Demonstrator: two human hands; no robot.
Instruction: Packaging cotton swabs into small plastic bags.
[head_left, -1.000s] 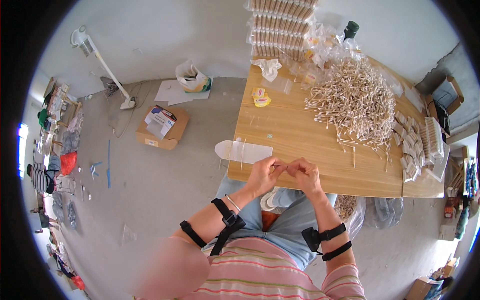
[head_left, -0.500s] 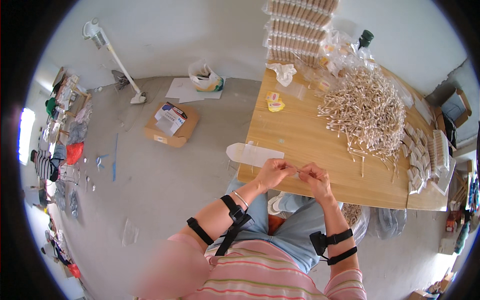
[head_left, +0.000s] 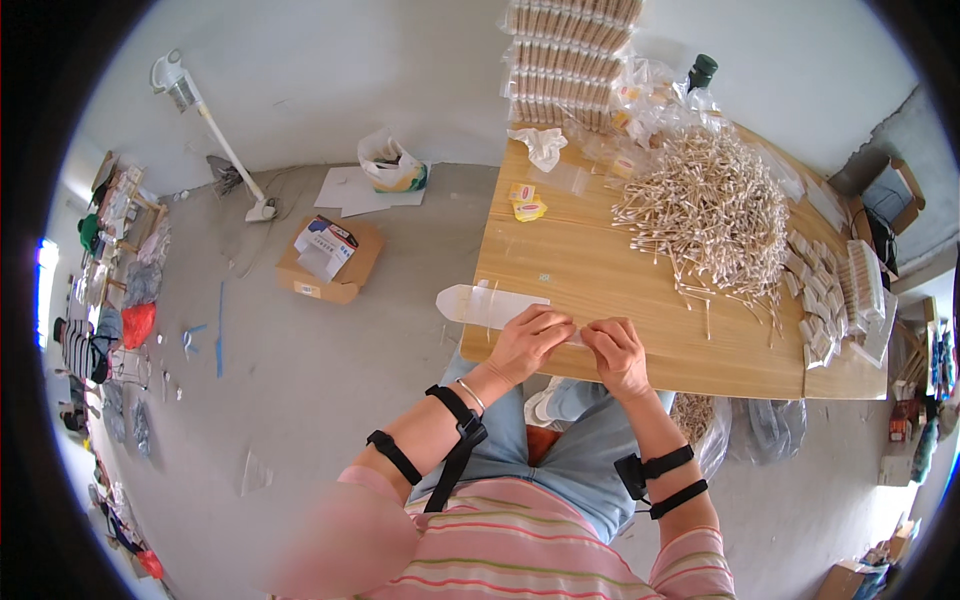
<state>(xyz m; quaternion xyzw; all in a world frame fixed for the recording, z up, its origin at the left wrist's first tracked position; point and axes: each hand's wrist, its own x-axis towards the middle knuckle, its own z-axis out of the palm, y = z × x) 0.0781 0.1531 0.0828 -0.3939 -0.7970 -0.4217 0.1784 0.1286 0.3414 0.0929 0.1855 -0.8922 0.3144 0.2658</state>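
Near the table's front edge, my left hand (head_left: pixel 535 342) and my right hand (head_left: pixel 615 357) are close together with fingers pinched. Between them shows a small pale piece (head_left: pixel 577 340); it is too small and covered to name. A white card (head_left: pixel 515 307) with a pointed left end lies partly behind my left hand and juts over the table's left edge. A few thin sticks rest across that card. Beyond my right hand spreads a big heap of loose cotton swabs (head_left: pixel 710 210), with a single cotton swab (head_left: pixel 708 318) lying apart from it.
Packed cotton swabs (head_left: pixel 570 75) are stacked at the back of the wooden table (head_left: pixel 570 240). Yellow labels (head_left: pixel 528 207) and crumpled plastic (head_left: pixel 545 148) lie nearer. Small white packets (head_left: pixel 820 305) fill the right end. A cardboard box (head_left: pixel 345 280) and a stick vacuum (head_left: pixel 215 135) stand left.
Both hands have turned and their fingers have curled further over what is between them. The whole view has shifted a little, with the table moving left in it.
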